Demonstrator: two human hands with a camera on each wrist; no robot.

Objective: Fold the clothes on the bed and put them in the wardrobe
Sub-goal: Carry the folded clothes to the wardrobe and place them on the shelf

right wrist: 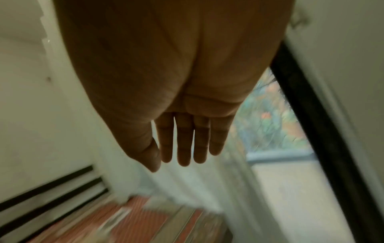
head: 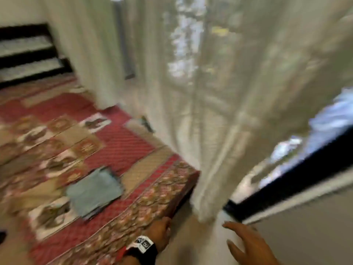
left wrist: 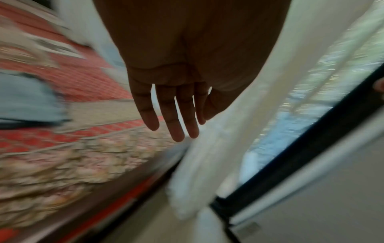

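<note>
One folded blue-grey garment [head: 94,191] lies flat on the red patterned bedspread [head: 122,140], near the foot corner of the bed. To its right, the left hand [head: 159,231] hangs just beside the bed's edge, fingers straight and loose, gripping nothing. Further right, past the white sheer curtain [head: 210,111], the right hand [head: 246,243] is spread flat in the air, also empty. The step in hand seems to be collecting the folded piece; it would go best with both palms slid underneath so the folds stay stacked, lifted level. Everything is motion-blurred, so the garment's type and layer count cannot be told. No wardrobe shows in any view, and both forearms are cut off at the frame's bottom.
</note>
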